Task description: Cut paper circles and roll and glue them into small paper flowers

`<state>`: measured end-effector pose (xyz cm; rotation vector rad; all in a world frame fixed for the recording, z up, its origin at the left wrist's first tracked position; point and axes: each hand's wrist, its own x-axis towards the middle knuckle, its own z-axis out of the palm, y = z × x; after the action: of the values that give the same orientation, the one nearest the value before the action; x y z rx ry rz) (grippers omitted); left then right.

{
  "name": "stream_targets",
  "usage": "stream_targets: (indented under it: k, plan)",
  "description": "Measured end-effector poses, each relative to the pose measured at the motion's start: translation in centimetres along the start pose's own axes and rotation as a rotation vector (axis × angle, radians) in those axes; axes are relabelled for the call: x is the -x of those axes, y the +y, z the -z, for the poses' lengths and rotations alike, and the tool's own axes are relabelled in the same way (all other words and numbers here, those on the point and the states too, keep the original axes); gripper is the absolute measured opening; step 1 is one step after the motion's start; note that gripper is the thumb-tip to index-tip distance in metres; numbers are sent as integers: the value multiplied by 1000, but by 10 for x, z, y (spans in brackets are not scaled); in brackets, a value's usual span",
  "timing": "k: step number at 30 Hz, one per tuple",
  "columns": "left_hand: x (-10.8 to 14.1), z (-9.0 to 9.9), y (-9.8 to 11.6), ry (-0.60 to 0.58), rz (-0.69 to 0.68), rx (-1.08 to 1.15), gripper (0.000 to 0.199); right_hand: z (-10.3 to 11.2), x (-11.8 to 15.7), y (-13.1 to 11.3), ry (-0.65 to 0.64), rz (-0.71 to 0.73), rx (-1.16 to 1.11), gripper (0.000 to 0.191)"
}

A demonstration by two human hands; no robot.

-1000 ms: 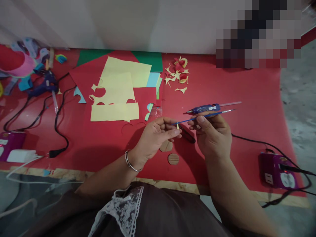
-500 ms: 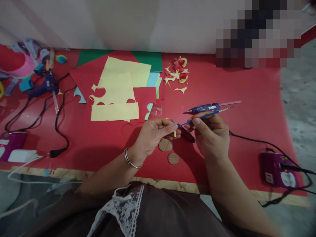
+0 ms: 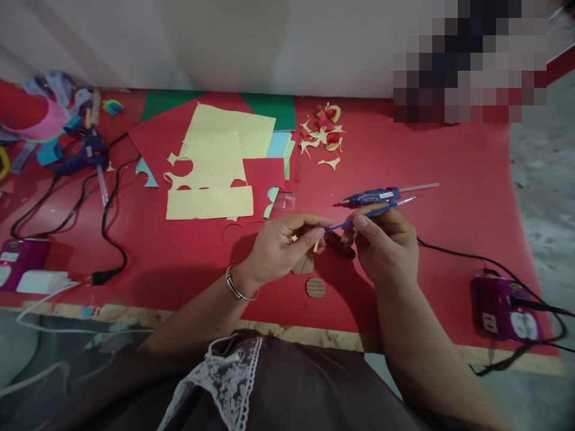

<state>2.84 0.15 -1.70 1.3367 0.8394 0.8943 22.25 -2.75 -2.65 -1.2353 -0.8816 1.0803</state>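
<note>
My left hand (image 3: 285,245) is closed in a pinch at the left end of a thin blue stick (image 3: 339,226), with a narrow yellow paper strip (image 3: 316,246) showing under its fingers. The fingers of my right hand (image 3: 387,246) are closed round the same stick nearer its pale, slender tip, which points to the upper right. Below my hands lie two brown corrugated cardboard discs, one lower disc (image 3: 315,288) in full view and an upper disc (image 3: 303,264) partly covered by my left hand. A dark-handled tool (image 3: 340,245) rests between my hands, its other end hidden.
Beyond my right hand lies a blue glue gun (image 3: 372,197) with a clear stick. Yellow paper (image 3: 215,161) with cut-out holes sits at left, paper scraps (image 3: 321,129) at the back. A second glue gun (image 3: 90,149), cables and purple power boxes (image 3: 505,308) flank the work area.
My left hand has shifted slightly and turned, its index finger stretching further right along the blue stick. The yellow strip has tilted. The stick has slid a little to the left.
</note>
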Motion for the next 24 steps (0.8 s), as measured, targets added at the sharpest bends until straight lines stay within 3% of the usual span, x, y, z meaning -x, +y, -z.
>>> stream_targets:
  k: [4,13,24]
  plan:
    - [-1,3,0,-13,16,-16,20,2,1,1,-9,6,-16,26]
    - [-9,9,-6,-15,267,246,25,11,1,0,-71,-36,60,22]
    - [-11,14,-12,-32,334,332,30,17,2,-4,-163,34,169,15]
